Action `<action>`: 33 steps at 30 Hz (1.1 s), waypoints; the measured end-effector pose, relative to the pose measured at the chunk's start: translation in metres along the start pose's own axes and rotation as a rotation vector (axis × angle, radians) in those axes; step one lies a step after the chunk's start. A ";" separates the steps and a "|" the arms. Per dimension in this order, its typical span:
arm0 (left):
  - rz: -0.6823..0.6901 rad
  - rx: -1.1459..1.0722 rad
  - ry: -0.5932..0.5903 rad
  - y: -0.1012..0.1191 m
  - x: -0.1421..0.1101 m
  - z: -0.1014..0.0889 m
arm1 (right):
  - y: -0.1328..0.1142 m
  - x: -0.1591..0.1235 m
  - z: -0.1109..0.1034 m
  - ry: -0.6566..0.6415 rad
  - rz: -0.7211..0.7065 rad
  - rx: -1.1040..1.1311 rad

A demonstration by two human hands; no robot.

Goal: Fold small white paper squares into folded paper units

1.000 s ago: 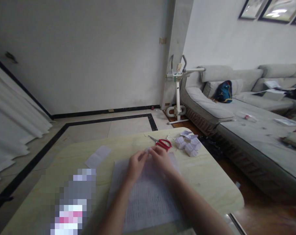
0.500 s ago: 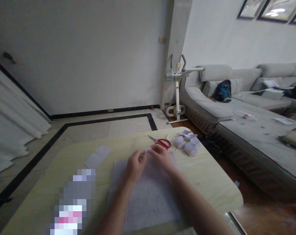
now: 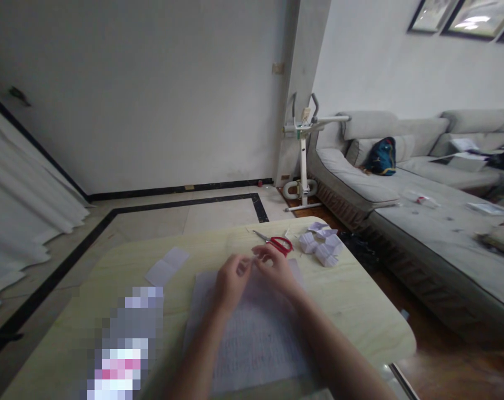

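My left hand point(image 3: 233, 280) and my right hand point(image 3: 275, 270) meet above the far part of a large written sheet of paper point(image 3: 255, 344) lying on the table. Fingers of both hands are closed in a pinch on a small piece of paper point(image 3: 254, 259), mostly hidden by the fingertips. Just beyond my right hand lie scissors point(image 3: 280, 244) with red handles, their blades pointing to the far left. Several folded paper pieces point(image 3: 325, 248) are grouped to the right. A creased rectangle of paper point(image 3: 167, 266) rests to the left.
The pale wooden table point(image 3: 360, 316) has rounded corners. Thin scraps lie around the scissors. A pixelated patch covers something at the table's left. Beyond are a grey sofa point(image 3: 435, 222) with a blue bag point(image 3: 383, 156), an exercise machine point(image 3: 304, 161) and a white curtain point(image 3: 18, 211).
The fingers have shifted slightly around the small piece of paper, which shows less now. The right-hand fingers look a little more raised. The view has moved very slightly.
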State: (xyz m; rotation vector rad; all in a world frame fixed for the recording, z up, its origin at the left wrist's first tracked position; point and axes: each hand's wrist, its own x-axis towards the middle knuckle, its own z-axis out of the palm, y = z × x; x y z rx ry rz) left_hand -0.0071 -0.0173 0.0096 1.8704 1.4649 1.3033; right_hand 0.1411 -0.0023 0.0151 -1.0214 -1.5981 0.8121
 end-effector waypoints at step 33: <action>-0.321 -0.352 -0.012 0.001 0.002 -0.006 | 0.001 0.002 0.005 -0.092 0.158 0.074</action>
